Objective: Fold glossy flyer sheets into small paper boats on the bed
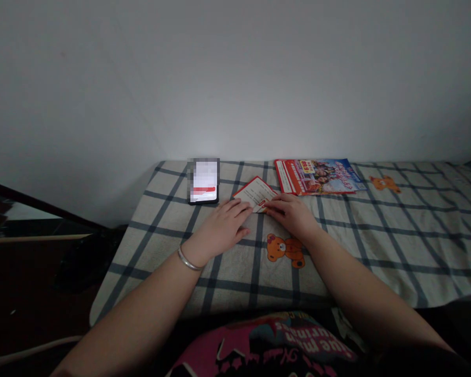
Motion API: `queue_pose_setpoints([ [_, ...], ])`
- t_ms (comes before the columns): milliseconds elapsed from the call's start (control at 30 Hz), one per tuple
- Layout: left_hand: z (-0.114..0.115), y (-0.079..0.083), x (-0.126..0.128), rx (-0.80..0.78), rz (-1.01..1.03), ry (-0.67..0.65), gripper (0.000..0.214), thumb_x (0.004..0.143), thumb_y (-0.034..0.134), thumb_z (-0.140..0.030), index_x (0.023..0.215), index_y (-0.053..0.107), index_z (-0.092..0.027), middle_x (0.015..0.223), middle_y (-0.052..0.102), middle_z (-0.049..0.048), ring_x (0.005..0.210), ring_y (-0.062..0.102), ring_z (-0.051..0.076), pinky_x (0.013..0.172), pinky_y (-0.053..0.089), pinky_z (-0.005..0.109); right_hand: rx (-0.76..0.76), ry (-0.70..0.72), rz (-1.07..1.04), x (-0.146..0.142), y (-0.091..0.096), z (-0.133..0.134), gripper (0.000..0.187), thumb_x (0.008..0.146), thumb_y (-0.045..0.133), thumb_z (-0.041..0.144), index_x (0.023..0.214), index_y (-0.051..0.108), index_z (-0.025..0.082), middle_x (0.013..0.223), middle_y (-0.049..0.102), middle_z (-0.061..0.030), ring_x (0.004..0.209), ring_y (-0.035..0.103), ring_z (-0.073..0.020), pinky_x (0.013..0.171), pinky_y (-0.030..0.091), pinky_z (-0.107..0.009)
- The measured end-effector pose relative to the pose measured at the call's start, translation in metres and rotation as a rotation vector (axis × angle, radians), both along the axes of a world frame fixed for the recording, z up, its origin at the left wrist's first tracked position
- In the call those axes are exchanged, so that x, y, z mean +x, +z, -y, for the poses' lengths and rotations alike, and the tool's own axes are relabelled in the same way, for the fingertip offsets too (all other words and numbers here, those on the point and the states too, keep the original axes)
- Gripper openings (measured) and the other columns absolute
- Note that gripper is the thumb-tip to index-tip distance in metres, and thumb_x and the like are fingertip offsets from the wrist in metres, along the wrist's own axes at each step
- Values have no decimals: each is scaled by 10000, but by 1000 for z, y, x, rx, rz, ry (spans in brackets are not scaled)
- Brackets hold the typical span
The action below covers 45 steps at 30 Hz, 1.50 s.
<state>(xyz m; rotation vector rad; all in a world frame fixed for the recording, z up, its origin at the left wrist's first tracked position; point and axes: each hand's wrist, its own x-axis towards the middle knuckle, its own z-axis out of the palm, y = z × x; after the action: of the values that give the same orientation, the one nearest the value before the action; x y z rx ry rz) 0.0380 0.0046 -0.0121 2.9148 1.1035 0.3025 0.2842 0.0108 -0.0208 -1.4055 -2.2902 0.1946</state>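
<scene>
Head view of a bed-like surface under a checked cloth (235, 277), pale with dark blue-grey bands, as I observe it remotely. At the centre I find the red-edged leaflet (255, 192), lying at a slant on the cloth between the two hands, its off-white printed face upward and one corner directed toward the wall (235, 78). The left hand (225, 224) lies palm down, its fingers extended and loosely together, the fingertips at the leaflet's left lower edge; I read it as resting there with nothing clasped. The right hand (294, 215) is curled at the right lower edge, thumb and fingertips drawn close together on the paper; I cannot tell whether they pinch it or merely press it down. A silver bangle (189, 260) encircles the left wrist. To the left of the leaflet, and apart from it, I note a dark-framed device (205, 183) with a lit screen, partly pixelated. To the right, near the right hand, lies a pile of glossy flyers (320, 177), the uppermost printed in red, blue and pink with a small yellow panel. An orange teddy-bear print (284, 251) shows on the cloth beside the right wrist, and a second bear print (384, 184) lies to the right of the flyers
</scene>
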Motion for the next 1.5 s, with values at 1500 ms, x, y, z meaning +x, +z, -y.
queue_pose_setpoints([
  [1500,9,-1,10,38,29,51,496,936,553,-386,1389,488,-194,1365,512,127,1289,432,307,1078,371,493,48,-44,170,-6,5,7,305,950,515,300,1166,720,234,1153,667,-96,1038,594,-251,910,485,-399],
])
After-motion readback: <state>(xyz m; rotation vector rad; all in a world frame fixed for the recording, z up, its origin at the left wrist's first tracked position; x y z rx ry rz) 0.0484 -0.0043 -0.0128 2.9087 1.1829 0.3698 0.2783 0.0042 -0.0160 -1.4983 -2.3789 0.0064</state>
